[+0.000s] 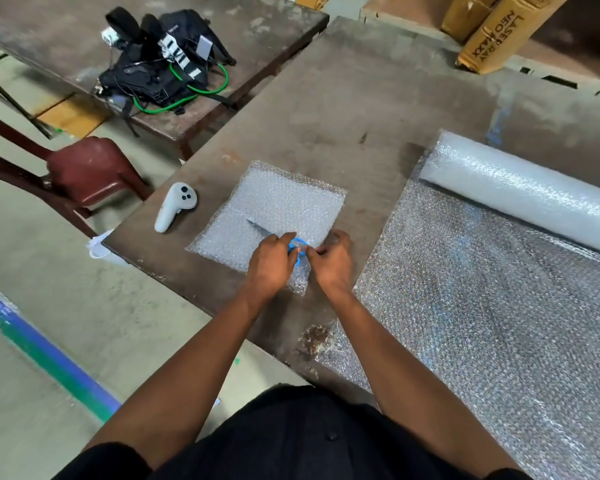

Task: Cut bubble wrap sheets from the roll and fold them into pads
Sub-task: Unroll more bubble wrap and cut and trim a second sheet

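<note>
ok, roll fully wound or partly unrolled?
Partly unrolled. The roll sits at the table's far right, and its sheet lies spread toward the person.

Both my bare arms reach forward and angle in toward each other, so my hands sit close together, knuckles up. My left hand [269, 263] has its fingers curled downward in a grip. My right hand [331, 259] sits just beside it, fingers bent inward and pinching toward the left one.

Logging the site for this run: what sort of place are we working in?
Probably a warehouse or packing area: a big bubble wrap roll lies on a worn worktable, cardboard cartons are stacked behind, and the floor is bare concrete.
</note>
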`<state>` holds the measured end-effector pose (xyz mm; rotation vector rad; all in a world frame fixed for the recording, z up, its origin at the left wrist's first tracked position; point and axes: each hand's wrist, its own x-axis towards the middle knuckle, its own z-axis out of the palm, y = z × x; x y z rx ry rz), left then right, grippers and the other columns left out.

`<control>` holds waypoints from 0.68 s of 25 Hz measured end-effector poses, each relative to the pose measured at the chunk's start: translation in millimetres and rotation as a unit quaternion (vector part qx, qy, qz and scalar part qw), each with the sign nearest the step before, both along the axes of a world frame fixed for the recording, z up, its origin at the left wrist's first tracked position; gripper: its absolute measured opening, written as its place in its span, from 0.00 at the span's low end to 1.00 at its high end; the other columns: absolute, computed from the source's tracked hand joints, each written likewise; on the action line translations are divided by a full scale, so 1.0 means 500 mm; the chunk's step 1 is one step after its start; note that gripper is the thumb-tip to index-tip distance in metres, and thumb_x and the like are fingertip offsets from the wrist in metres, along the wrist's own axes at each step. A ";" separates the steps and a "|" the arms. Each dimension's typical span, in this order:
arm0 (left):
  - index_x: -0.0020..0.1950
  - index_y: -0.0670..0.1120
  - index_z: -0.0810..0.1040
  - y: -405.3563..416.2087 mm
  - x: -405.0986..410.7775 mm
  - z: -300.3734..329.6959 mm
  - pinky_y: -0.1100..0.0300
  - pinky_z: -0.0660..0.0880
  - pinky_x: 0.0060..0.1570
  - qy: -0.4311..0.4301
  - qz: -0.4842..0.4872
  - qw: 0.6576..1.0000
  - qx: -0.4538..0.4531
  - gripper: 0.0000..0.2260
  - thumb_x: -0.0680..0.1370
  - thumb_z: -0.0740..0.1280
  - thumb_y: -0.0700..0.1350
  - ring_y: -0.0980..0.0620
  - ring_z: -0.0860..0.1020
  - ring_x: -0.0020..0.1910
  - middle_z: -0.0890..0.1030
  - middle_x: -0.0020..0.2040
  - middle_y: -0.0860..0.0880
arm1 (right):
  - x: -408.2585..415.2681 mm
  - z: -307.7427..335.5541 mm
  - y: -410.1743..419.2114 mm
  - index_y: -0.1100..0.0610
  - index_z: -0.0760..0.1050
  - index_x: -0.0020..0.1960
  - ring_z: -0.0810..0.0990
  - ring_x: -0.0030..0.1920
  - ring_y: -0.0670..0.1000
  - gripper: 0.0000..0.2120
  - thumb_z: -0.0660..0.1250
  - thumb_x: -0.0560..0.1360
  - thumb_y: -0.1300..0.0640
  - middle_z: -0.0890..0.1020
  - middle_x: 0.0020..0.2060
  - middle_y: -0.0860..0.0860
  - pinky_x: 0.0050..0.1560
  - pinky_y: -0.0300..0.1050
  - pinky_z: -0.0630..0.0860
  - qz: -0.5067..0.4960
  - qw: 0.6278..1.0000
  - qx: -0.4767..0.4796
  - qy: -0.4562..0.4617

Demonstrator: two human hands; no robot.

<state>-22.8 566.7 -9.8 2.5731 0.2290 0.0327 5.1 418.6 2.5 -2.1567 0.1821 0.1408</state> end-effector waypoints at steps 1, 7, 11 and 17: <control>0.74 0.50 0.77 0.002 0.004 0.004 0.46 0.80 0.53 0.013 -0.001 1.000 0.007 0.19 0.83 0.68 0.53 0.38 0.81 0.57 0.80 0.57 0.40 | 0.002 0.004 0.001 0.62 0.75 0.67 0.82 0.41 0.48 0.24 0.78 0.76 0.54 0.84 0.46 0.48 0.32 0.28 0.67 0.004 1.000 -0.025 -0.002; 0.71 0.54 0.77 0.014 0.012 0.006 0.48 0.80 0.57 0.052 0.008 0.998 -0.018 0.26 0.75 0.76 0.61 0.40 0.79 0.57 0.73 0.60 0.42 | 0.063 -0.001 0.004 0.60 0.64 0.79 0.76 0.66 0.60 0.32 0.73 0.81 0.52 0.69 0.72 0.60 0.60 0.49 0.74 0.037 0.992 -0.120 -0.024; 0.65 0.53 0.78 0.013 0.020 0.014 0.51 0.80 0.52 0.056 0.011 0.998 -0.013 0.27 0.71 0.78 0.64 0.44 0.80 0.53 0.67 0.62 0.46 | 0.157 -0.009 -0.006 0.59 0.64 0.82 0.70 0.74 0.62 0.31 0.68 0.83 0.51 0.68 0.76 0.60 0.76 0.57 0.68 0.095 0.978 -0.182 -0.036; 0.60 0.55 0.77 -0.004 0.024 0.023 0.49 0.80 0.48 0.047 0.047 0.997 0.031 0.25 0.69 0.78 0.64 0.43 0.75 0.59 0.68 0.64 0.48 | 0.243 -0.025 0.004 0.54 0.65 0.81 0.69 0.76 0.64 0.27 0.65 0.85 0.51 0.68 0.78 0.59 0.76 0.60 0.64 0.104 0.972 -0.205 -0.043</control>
